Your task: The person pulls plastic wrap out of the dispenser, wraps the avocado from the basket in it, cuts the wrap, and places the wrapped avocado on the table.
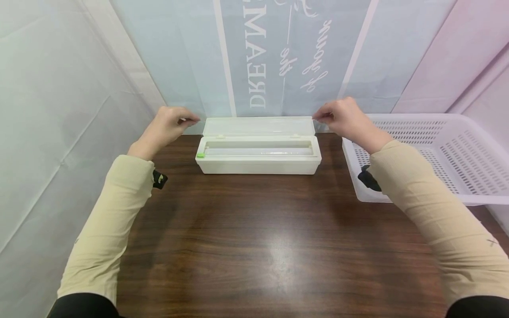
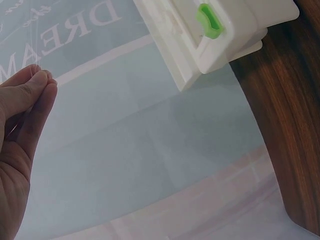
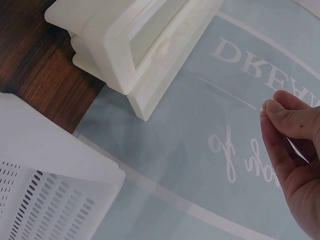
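White box [image 1: 258,167] open at the back of the table [image 1: 254,229]; clear film [image 2: 34,50] in our grip.
Left hand [image 1: 169,127] pinches the film; right hand [image 1: 345,117] pinches too, seemingly on it. We do best pulling level and evenly.

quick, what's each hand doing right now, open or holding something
Left hand: closed, pinching clear film at the fingertips.
Right hand: closed in a pinch, apparently on clear film too, though it barely shows.
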A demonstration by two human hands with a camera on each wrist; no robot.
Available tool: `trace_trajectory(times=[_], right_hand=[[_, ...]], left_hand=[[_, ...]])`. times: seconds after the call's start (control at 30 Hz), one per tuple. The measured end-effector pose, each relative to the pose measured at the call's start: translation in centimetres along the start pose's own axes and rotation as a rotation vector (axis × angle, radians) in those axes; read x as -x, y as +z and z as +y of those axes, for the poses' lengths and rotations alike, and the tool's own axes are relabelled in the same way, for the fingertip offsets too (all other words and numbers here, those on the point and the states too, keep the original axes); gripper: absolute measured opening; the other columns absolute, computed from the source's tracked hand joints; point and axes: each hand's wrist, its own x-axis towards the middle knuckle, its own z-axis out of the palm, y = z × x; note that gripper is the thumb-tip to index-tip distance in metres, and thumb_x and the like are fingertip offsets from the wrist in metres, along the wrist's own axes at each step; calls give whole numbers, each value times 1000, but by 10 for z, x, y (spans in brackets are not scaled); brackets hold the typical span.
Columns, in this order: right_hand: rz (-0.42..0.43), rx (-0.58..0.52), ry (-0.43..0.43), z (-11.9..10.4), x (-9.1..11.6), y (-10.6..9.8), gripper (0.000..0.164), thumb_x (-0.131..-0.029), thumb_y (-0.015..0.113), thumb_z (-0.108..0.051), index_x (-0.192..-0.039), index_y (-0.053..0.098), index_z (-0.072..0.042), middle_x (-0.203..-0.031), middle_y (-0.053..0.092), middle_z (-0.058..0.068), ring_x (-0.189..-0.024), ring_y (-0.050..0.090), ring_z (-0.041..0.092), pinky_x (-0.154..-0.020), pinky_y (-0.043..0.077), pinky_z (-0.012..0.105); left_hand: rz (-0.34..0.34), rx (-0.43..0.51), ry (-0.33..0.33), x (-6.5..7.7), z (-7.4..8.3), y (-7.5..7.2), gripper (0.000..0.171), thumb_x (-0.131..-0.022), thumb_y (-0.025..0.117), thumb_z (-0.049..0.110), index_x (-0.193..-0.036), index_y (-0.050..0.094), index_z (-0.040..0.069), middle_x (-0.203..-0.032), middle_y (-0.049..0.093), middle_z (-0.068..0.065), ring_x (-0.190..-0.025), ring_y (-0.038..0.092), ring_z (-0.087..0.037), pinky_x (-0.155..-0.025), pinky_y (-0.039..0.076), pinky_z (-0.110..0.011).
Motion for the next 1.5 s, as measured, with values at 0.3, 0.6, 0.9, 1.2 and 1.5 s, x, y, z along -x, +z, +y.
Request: trace_trajectory(times=[0.3,0.6,0.9,1.2,1.5], right_hand=[[10,-2,-5,1,0,0,16,-80,59,9,-88,71,2,-85,69,15,-78,64,27,-70,51,41],[16,10,-18,0,1,-3,17,-79,58,9,-87,72,2,-84,69,14,-76,64,27,-68,51,41],[43,15,-51,-3,2,-6,17,-78,59,9,-85,72,1,-83,69,13,-75,64,27,-68,51,40],[45,6,-47,-4,3,-7,17,-79,59,8,-86,72,1,-82,69,12,-74,64,25,-68,51,38],[51,10,-60,-3,3,-8,15,-79,60,7,-86,72,1,-83,69,13,-75,64,25,-68,51,38]], left_hand=[[15,7,-3,0,0,-1,12,-77,65,-10,-85,71,-3,-82,69,-14,-77,65,-27,-69,53,-36],[29,24,3,0,1,-3,14,-77,65,-10,-86,72,-2,-83,69,-13,-78,65,-25,-68,52,-35],[26,-3,25,-1,1,-4,13,-77,66,-9,-86,71,-2,-84,69,-13,-77,65,-24,-68,53,-33],[26,-9,15,0,3,-6,13,-78,65,-9,-87,71,-2,-85,69,-12,-78,65,-23,-68,53,-31],[28,-20,7,-1,6,-9,13,-77,66,-8,-87,72,-1,-84,70,-11,-78,65,-22,-68,52,-27]])
